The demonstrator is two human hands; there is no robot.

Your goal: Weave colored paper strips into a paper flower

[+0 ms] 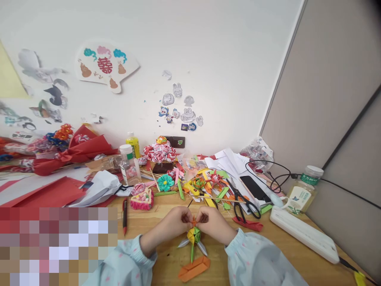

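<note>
Orange paper piece point(194, 221) pinched by your left hand point(181, 218) and right hand point(207, 219), far side of yellow-green folded-paper ball point(193, 235); uneven pulling might tear it or loosen folds

You have bare tabletop point(141, 222) to slide across between the red-and-black pen point(125, 216) and your left hand point(181, 217). Right of your right hand point(207, 218), the scissors point(237, 194) and red scrap point(248, 225) block you, with the long white device point(303, 235) farther right.
</note>
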